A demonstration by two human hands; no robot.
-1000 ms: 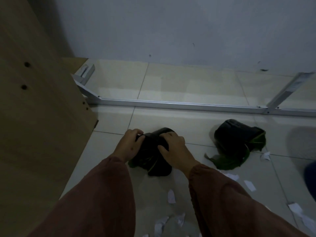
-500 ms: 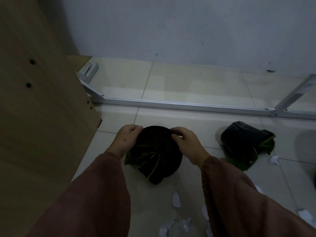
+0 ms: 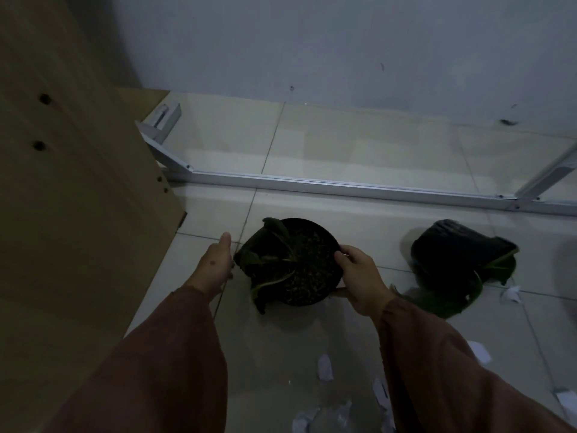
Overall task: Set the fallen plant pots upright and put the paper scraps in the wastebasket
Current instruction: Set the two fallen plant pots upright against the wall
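Note:
A black plant pot (image 3: 299,264) stands upright on the tiled floor, its soil and limp green leaves facing up. My right hand (image 3: 362,276) grips its right rim with thumb and fingers. My left hand (image 3: 215,264) hovers just left of the pot, fingers apart, holding nothing. A second black pot (image 3: 452,251) lies on its side to the right, leaves spilling toward me. White paper scraps (image 3: 324,367) lie scattered on the floor near me and another scrap (image 3: 510,293) beside the fallen pot. No wastebasket is in view.
A tall wooden panel (image 3: 71,214) fills the left side. A white metal frame rail (image 3: 343,185) runs across the floor behind the pots, in front of a grey wall. My dark red sleeves cover the lower frame.
The left pot went from lying on its side to standing upright, turned by both hands. My left hand has let go and moved off to the left; my right stays on the rim.

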